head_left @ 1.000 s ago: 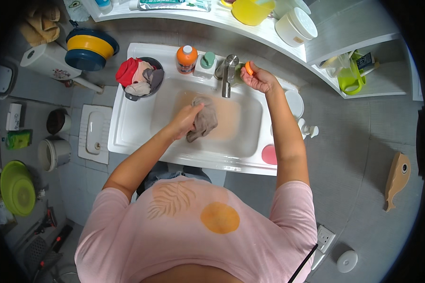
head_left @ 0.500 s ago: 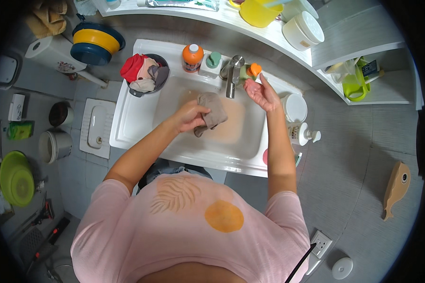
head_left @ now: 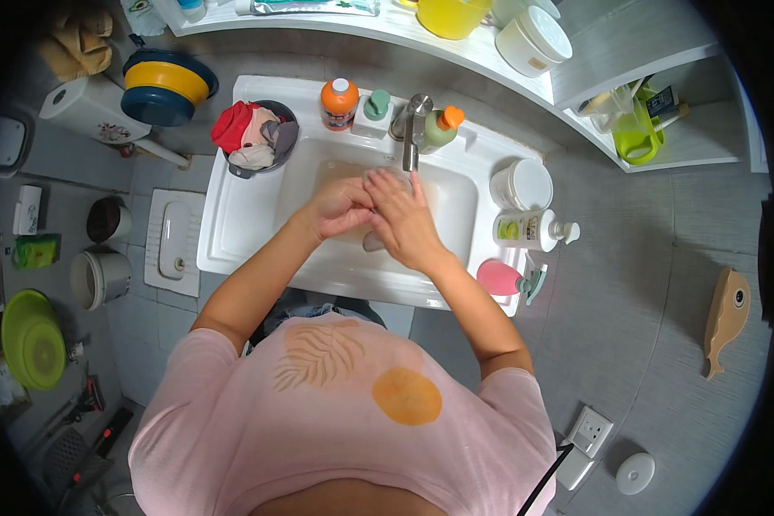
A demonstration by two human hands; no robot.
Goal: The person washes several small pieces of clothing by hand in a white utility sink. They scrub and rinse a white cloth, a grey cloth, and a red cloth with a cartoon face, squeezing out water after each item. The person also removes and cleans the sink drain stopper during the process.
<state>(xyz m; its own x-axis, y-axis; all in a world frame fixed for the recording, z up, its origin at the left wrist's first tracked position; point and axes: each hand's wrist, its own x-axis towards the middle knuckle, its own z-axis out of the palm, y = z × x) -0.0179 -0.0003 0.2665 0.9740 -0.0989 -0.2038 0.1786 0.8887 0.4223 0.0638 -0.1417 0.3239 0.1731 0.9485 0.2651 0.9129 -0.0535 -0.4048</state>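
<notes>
Both hands are together over the white sink [head_left: 258, 228], which holds cloudy brownish water. My left hand [head_left: 342, 207] is closed on a wet grey-brown cloth [head_left: 373, 242]. Across the top of it lies my right hand [head_left: 406, 219], its fingers stretched out and touching the cloth and the left fingertips. Most of the cloth is hidden beneath the hands; a bit hangs out below them. Just beyond the right fingers is the metal faucet [head_left: 414, 129]. Beside it stands a green bottle with an orange cap [head_left: 439, 131].
A dark basin of bunched clothes [head_left: 254, 138] sits on the sink's left corner. Along the back rim are an orange bottle [head_left: 340, 105] and a green-topped dispenser [head_left: 375, 112]. White tub [head_left: 525, 185], white pump bottle [head_left: 525, 230] and pink bottle [head_left: 499, 277] line the right rim.
My right hand has come down from beside the orange-capped bottle onto the cloth, its palm turned over. My left hand still grips the cloth, now mostly covered.
</notes>
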